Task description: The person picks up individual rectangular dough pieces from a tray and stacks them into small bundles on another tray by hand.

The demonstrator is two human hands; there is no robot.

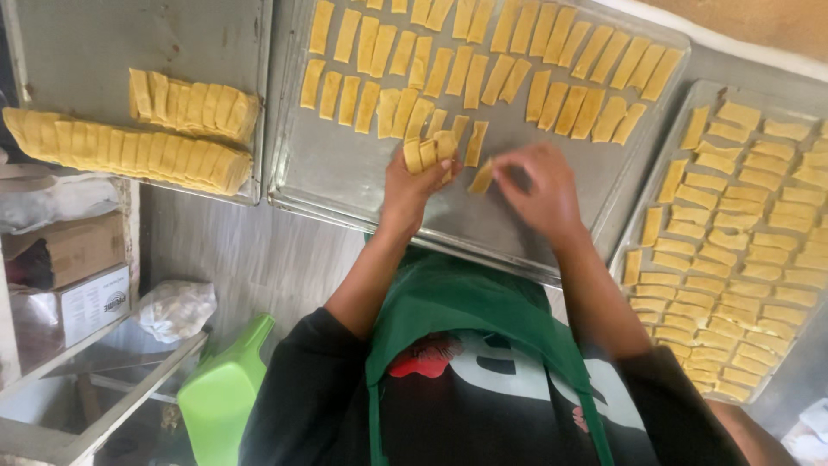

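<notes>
At the middle tray's (345, 173) near edge, at 6 o'clock: left hand (412, 185) curled round a small stack (429, 152) of yellow dough strips, right hand (539, 192) pinching one strip (481, 177) at its end. Best laid flat, just beside the last piece (475, 142) at 11 o'clock, same slant, not touching. Best kept loose, that stack, no squashing. Rows already full toward 12 o'clock. At 3 o'clock, a full tray (664, 164). At 9 o'clock, a tray (86, 43) with long uncut stacks (129, 147).
</notes>
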